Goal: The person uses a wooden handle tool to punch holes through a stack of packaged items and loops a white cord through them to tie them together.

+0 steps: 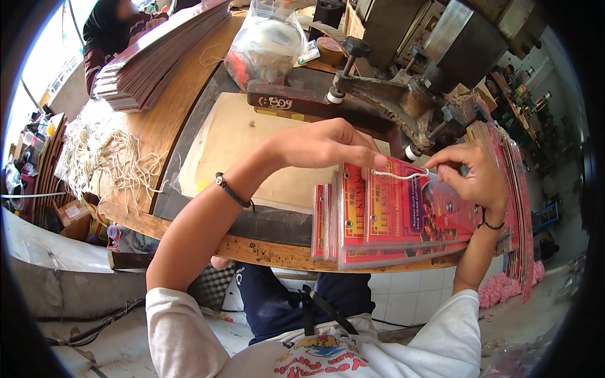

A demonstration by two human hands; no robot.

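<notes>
A short white cord (401, 177) runs between my two hands, sagging a little over a stack of red printed cards (413, 217) with clear plastic covers. Its left end goes to the closed thumb and fingers of my left hand (324, 145), at the cards' far edge. My right hand (474, 173) pinches the other end above the cards' right part. The top card has small metal eyelets along its left side. Whether the cord passes through an eyelet is hidden by my fingers.
A heavy metal press (422, 94) stands behind the cards. Loose white cords (110, 148) heap at the table's left, near a tall stack of boards (161, 60). Beyond are a clear plastic bag (265, 44) and a person (104, 38). More red sheets (513, 189) stand at the right.
</notes>
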